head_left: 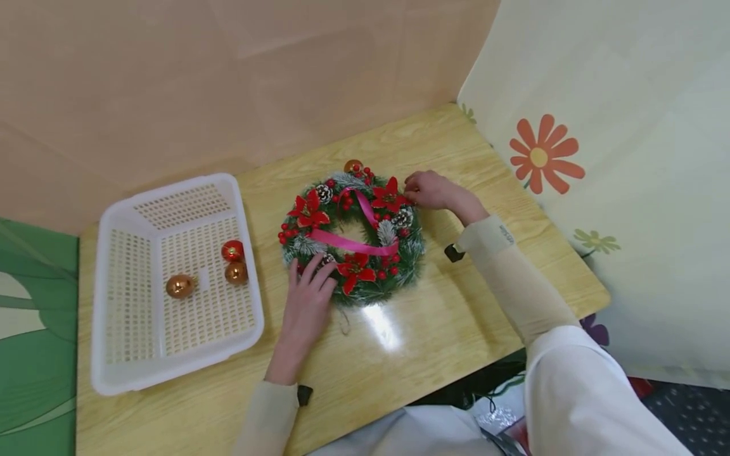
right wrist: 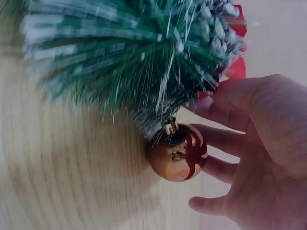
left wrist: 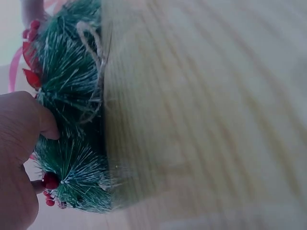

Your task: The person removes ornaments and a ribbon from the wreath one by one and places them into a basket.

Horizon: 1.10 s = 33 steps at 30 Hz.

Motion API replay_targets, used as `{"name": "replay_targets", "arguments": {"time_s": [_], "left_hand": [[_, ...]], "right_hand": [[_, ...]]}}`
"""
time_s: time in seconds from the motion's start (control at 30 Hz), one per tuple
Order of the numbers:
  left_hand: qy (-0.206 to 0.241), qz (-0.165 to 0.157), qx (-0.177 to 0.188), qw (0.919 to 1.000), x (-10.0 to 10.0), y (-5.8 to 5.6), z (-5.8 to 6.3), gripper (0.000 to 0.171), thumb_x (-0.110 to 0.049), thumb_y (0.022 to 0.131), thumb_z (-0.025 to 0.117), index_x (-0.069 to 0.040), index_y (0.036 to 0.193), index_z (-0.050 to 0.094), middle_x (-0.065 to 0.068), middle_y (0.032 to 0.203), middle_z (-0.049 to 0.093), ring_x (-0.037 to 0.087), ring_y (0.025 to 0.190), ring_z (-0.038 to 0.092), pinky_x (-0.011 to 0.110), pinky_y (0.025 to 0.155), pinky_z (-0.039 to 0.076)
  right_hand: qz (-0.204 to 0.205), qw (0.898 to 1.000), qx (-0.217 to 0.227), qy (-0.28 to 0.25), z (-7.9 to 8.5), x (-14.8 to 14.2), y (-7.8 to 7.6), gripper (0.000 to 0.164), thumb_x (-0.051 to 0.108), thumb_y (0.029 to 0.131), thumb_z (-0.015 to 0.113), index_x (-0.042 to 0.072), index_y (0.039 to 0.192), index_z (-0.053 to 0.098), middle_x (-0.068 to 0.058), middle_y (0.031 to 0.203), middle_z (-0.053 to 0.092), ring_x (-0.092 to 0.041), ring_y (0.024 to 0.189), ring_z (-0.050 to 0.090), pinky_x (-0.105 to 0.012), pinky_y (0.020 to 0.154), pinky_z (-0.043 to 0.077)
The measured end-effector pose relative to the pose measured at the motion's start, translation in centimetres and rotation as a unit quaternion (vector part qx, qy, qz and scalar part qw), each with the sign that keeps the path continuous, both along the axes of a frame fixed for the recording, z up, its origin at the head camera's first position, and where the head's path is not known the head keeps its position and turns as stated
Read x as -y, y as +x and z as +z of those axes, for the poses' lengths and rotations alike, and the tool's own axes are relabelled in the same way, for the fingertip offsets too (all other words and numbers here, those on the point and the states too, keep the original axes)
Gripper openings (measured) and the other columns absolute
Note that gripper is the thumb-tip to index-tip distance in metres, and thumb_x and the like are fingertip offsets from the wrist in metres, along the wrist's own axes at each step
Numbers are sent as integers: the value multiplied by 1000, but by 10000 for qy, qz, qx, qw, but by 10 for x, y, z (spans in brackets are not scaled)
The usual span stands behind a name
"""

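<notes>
A green Christmas wreath [head_left: 410, 259] lies on the table, trimmed with red poinsettias, berries, frosted pinecones and a loose pink ribbon. My left hand [head_left: 310, 294] holds its front left rim; in the left wrist view the thumb [left wrist: 45, 122] presses into the outer needles beside a loop of twine [left wrist: 98, 62]. At the right rim, my right hand [head_left: 430, 190] pinches by a red poinsettia [head_left: 389, 195], its fingertips partly hidden in the needles. In the right wrist view a shiny copper Christmas ball [right wrist: 175, 158] with a gold cap sits against the needles, the other fingers close beside it.
A white plastic basket [head_left: 256, 297] stands on the left, holding a red ball [head_left: 232, 251] and two copper balls [head_left: 180, 286]. Another copper ball [head_left: 353, 166] shows behind the wreath. A wall borders the table's back, and a flowered panel [head_left: 627, 190] its right side.
</notes>
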<state>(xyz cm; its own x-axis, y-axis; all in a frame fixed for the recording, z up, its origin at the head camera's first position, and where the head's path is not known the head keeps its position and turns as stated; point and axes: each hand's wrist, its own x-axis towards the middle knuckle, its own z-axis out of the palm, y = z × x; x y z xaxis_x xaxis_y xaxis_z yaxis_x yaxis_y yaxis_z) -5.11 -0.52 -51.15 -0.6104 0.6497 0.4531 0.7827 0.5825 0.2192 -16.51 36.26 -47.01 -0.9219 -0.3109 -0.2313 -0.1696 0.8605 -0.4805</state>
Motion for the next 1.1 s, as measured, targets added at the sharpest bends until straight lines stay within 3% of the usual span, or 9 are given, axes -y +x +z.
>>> {"name": "replay_targets", "arguments": {"time_s": [0.1,0.23,0.5,0.8,0.97,1.1], "left_hand": [[-6,93,-43,9999,3,1,2,27,15,74,66,-4,92,73,12,130,67,37,138,47,72,113,26],[-42,205,-29,9998,7,3,3,24,9,76,68,-2,97,73,13,133,66,38,141,44,72,113,26],[-103,213,36,9997,8,5,3,28,5,76,74,-4,103,74,11,138,64,36,141,45,71,114,27],[-99,249,76,9996,8,5,4,29,7,76,73,-3,103,74,12,138,63,36,139,46,71,114,25],[-69,262,108,9996,9,5,4,29,8,76,72,-3,103,74,12,138,63,36,139,46,71,114,25],[-90,277,157,9995,8,5,4,28,7,77,72,-3,103,74,11,139,63,36,140,45,71,115,24]], "right_hand": [[-50,9997,120,-202,0,0,0,25,13,104,55,-4,104,73,-27,121,64,-41,105,61,-53,97,47],[-53,9997,93,-215,3,4,-1,21,13,102,57,-1,101,73,-15,96,69,-30,79,57,-47,80,48],[-105,9997,201,110,0,6,-4,25,14,105,53,-2,103,72,-15,95,69,-29,81,59,-48,80,49],[-137,9994,308,-128,-3,3,-3,25,13,107,45,-3,105,65,-17,97,62,-31,83,55,-48,79,46],[261,9992,265,-152,1,-3,-1,27,0,101,47,-6,117,67,-23,114,66,-34,95,59,-50,86,48],[579,9976,388,-26,2,-6,2,26,-6,92,54,-3,111,71,-18,106,68,-31,89,57,-48,81,47]]}}
